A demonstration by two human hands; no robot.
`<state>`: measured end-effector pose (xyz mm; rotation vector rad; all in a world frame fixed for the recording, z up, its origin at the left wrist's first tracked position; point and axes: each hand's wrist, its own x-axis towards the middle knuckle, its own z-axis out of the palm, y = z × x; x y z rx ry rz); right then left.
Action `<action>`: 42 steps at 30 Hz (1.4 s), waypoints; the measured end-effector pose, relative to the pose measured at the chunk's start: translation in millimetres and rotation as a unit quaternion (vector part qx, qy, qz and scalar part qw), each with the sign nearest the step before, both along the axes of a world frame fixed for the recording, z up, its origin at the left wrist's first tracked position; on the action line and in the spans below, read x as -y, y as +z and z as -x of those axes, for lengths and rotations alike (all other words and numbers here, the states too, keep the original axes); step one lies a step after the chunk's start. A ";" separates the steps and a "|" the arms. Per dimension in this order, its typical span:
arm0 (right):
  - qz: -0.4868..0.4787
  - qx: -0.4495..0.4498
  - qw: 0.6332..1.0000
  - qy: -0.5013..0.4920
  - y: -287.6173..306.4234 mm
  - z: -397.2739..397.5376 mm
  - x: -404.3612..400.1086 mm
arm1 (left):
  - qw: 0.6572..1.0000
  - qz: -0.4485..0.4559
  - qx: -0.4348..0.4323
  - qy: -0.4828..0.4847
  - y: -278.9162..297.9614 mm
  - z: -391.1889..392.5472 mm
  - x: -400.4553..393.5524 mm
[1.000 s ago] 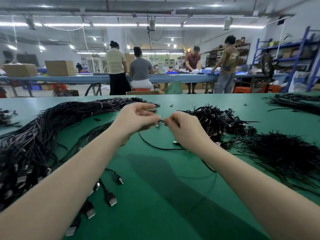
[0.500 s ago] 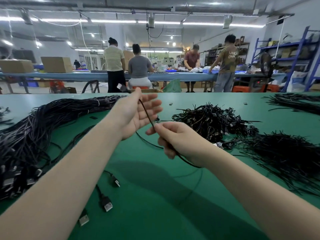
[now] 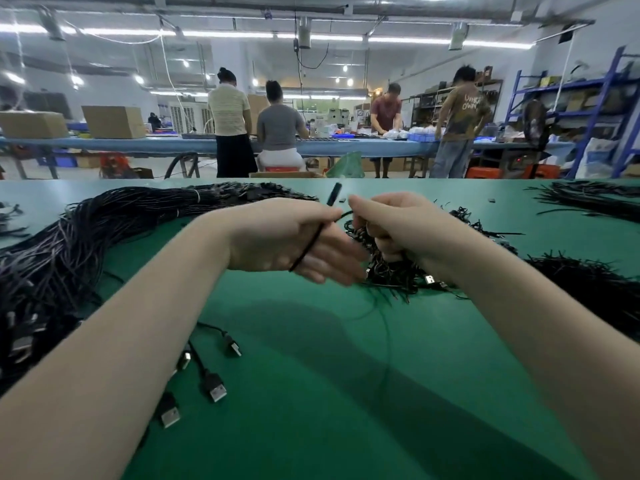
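Nearest, at 7 o'clock on the tabletop [image 3: 346, 393], loose USB plugs [image 3: 214, 389] left untouched. Black cable [image 3: 310, 242] now slung over the back of the left hand [image 3: 287, 240], plug end pinned upright at the thumb, no longer draped across an open palm as before, running length pinched in the right hand [image 3: 401, 223] at 3 o'clock of it: likely a first winding turn begun. Farther, heap of wound cables [image 3: 391, 275] behind both hands, long bundle [image 3: 104, 230] toward 10 o'clock.
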<state>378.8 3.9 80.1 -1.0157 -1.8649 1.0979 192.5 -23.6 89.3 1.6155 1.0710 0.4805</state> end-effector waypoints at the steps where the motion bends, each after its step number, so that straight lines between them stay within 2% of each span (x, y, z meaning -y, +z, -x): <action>1: -0.004 -0.003 1.000 0.007 4.3 3.6 5.0 | 0.999 -0.016 0.022 0.041 -3.5 -4.2 -3.8; 4: 0.005 -0.045 0.997 0.061 5.9 15.2 15.6 | 0.976 -0.078 0.138 0.152 -3.0 -9.9 -7.1; 7: 0.078 -0.086 0.977 0.179 -9.6 23.2 17.7 | 0.907 -0.097 0.342 0.227 12.5 -6.2 -7.6; 9: 0.119 -0.039 0.965 0.231 -25.6 22.8 13.4 | 0.850 -0.096 0.473 0.210 23.6 1.7 -1.6; 10: 0.124 0.002 0.964 0.236 -34.0 21.0 9.9 | 0.834 -0.095 0.514 0.175 27.8 7.8 2.0; 11: 0.119 0.041 0.967 0.222 -40.1 18.5 6.6 | 0.834 -0.095 0.528 0.128 31.6 14.4 6.1; 13: 0.084 0.086 0.984 0.136 -42.5 12.1 -0.6 | 0.883 -0.100 0.457 0.049 33.7 25.8 14.7; 14: 0.049 0.094 0.991 0.078 -38.9 8.3 -3.3 | 0.919 -0.095 0.382 0.025 32.1 29.7 16.2; 16: -0.021 0.087 0.996 -0.011 -26.0 0.5 -7.2 | 0.984 -0.045 0.170 -0.009 24.5 27.4 15.4; 17: -0.053 0.076 0.995 -0.034 -18.8 -1.4 -7.9 | 0.997 -0.013 0.073 -0.015 17.9 22.2 12.1; 18: -0.083 0.066 0.993 -0.041 -12.3 -0.9 -7.1 | 1.000 0.003 0.018 0.001 11.1 14.4 7.5; 19: -0.106 0.059 0.992 -0.036 -7.1 1.8 -5.0 | 0.999 -0.007 0.011 0.039 4.8 5.1 2.4; 21: -0.110 0.032 0.993 -0.004 -3.4 11.8 1.0 | 0.980 -0.074 0.093 0.162 -2.4 -10.7 -6.2; 23: -0.048 0.007 0.997 0.055 -10.0 20.2 5.4 | 0.940 -0.130 0.205 0.239 -0.8 -14.5 -10.4; 25: 0.060 0.010 0.989 0.135 -22.8 20.8 6.0 | 0.899 -0.143 0.332 0.247 7.5 -10.7 -12.6; 27: 0.128 0.048 0.974 0.182 -37.8 16.2 2.4 | 0.857 -0.117 0.463 0.195 17.0 -1.0 -6.7; 28: 0.141 0.069 0.971 0.181 -44.3 13.4 -0.6 | 0.852 -0.104 0.488 0.158 20.7 4.0 -3.1; 30: 0.123 0.117 0.978 0.123 -49.1 8.9 -6.0 | 0.890 -0.090 0.437 0.094 24.1 13.0 3.3; 31: 0.086 0.143 0.984 0.070 -47.8 6.6 -8.3 | 0.923 -0.084 0.370 0.068 22.7 15.3 4.0; 33: -0.002 0.160 0.986 -0.039 -39.3 1.4 -12.8 | 0.986 -0.072 0.146 0.048 13.0 13.6 1.6; 34: -0.035 0.140 0.986 -0.078 -32.0 -0.9 -13.9 | 0.997 -0.063 0.026 0.044 4.6 8.7 -0.6; 35: -0.062 0.113 0.987 -0.096 -23.9 -1.5 -14.0 | 0.996 -0.052 -0.054 0.045 -4.4 1.7 -3.3; 36: -0.084 0.094 0.987 -0.095 -16.1 -0.2 -12.2 | 0.994 -0.048 -0.077 0.061 -13.5 -5.9 -6.4; 37: -0.104 0.091 0.987 -0.082 -9.9 2.9 -9.2 | 0.993 -0.048 -0.038 0.099 -21.4 -13.3 -10.9; 38: -0.118 0.098 0.986 -0.062 -6.1 7.7 -4.5 | 0.986 -0.040 0.047 0.152 -26.0 -19.8 -14.3; 40: -0.125 0.104 0.987 -0.015 -6.9 19.0 5.6 | 0.945 -0.021 0.239 0.221 -26.8 -24.5 -18.9; 42: -0.115 0.072 0.991 0.020 -14.0 28.0 12.3 | 0.914 -0.030 0.335 0.228 -22.6 -24.4 -20.8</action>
